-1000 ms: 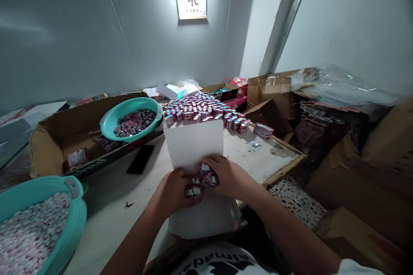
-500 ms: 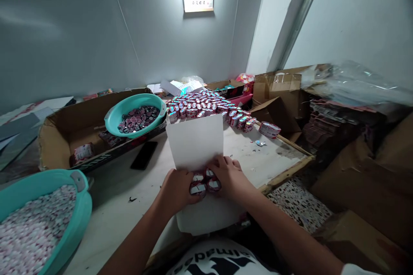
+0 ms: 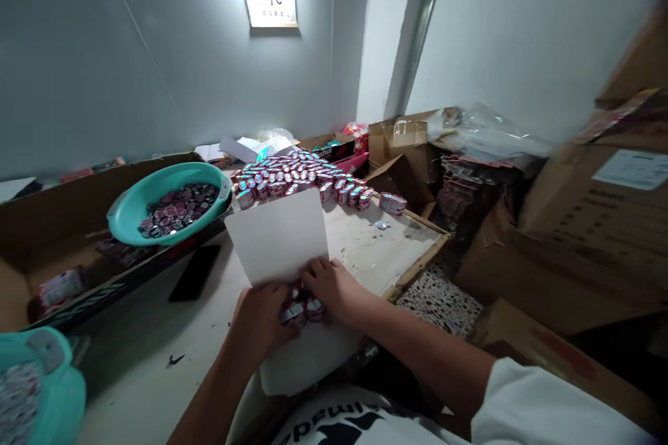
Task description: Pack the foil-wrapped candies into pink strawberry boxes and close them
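A white card, folded so that one panel stands up and another lies towards my body, is in front of me. At its fold sits a small cluster of pink round packs with pale tops. My left hand is closed round the cluster's left side, thumb at the near edge. From the right, my right hand grips the same cluster with its fingers curled over the far side. The fingers hide part of the packs.
Behind the card many similar packs stand in rows on the table. A teal basin of dark discs rests on an open carton. Another teal basin is lower left, near a black phone. Cardboard boxes stand at right.
The camera view has turned right, so the table and wall things sit further left. Both hands stay on the packs, with the right fingers a little closer in over them.
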A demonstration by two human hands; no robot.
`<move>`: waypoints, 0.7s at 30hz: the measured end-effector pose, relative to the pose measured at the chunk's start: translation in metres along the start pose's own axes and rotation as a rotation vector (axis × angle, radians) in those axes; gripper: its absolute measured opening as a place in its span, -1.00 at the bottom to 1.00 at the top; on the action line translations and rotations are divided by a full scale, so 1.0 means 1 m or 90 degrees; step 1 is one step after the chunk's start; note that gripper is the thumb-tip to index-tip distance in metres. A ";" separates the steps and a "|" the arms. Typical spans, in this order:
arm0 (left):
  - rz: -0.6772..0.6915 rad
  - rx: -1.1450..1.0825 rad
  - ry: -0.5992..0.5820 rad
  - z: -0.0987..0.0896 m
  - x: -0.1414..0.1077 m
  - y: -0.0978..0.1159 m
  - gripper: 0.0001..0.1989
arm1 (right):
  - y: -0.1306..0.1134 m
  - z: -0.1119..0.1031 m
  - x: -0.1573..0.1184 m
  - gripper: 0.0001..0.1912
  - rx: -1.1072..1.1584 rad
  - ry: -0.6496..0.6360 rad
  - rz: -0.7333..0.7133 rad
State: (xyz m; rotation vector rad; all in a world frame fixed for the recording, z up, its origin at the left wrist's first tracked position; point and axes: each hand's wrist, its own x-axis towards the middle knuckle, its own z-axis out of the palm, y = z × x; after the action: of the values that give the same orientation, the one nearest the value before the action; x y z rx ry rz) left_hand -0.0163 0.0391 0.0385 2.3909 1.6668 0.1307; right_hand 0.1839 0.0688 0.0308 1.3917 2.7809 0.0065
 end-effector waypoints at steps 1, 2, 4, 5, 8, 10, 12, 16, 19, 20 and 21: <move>-0.002 -0.015 0.001 0.001 -0.001 -0.001 -0.41 | 0.003 0.000 0.000 -0.37 0.001 0.001 -0.024; -0.005 -0.034 0.002 0.001 -0.002 -0.003 -0.41 | 0.007 0.000 0.000 -0.37 0.009 0.003 -0.048; -0.012 -0.069 0.009 0.003 -0.003 -0.005 -0.45 | 0.012 0.001 -0.002 -0.37 0.028 0.009 -0.074; -0.014 -0.079 0.016 0.005 -0.003 -0.006 -0.46 | 0.014 0.001 -0.003 -0.37 0.034 0.016 -0.075; -0.019 -0.145 0.038 0.013 -0.002 -0.010 -0.54 | 0.014 -0.002 -0.005 -0.37 0.049 0.046 -0.060; -0.080 -0.289 0.095 0.022 -0.003 -0.021 -0.57 | 0.019 -0.006 -0.010 -0.34 0.132 0.059 -0.088; -0.206 -0.457 0.234 0.033 -0.006 -0.039 -0.52 | 0.035 -0.008 -0.019 -0.47 0.301 0.088 -0.109; -0.431 -0.566 0.472 0.051 -0.007 -0.082 -0.45 | 0.109 0.007 -0.042 -0.75 0.469 0.351 0.100; -0.379 -0.570 0.438 0.055 0.015 -0.096 -0.45 | 0.188 0.025 -0.042 -0.62 0.311 0.430 0.330; -0.343 -0.571 0.399 0.053 0.028 -0.095 -0.43 | 0.214 0.029 -0.036 -0.52 0.268 0.400 0.410; -0.314 -0.568 0.351 0.050 0.042 -0.093 -0.41 | 0.237 0.032 -0.027 -0.41 0.234 0.360 0.479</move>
State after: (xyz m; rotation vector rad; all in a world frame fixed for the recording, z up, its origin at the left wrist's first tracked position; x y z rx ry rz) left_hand -0.0764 0.1023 -0.0339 1.3020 1.7924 1.2287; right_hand 0.3902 0.1891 0.0042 2.8354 2.4780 -0.1134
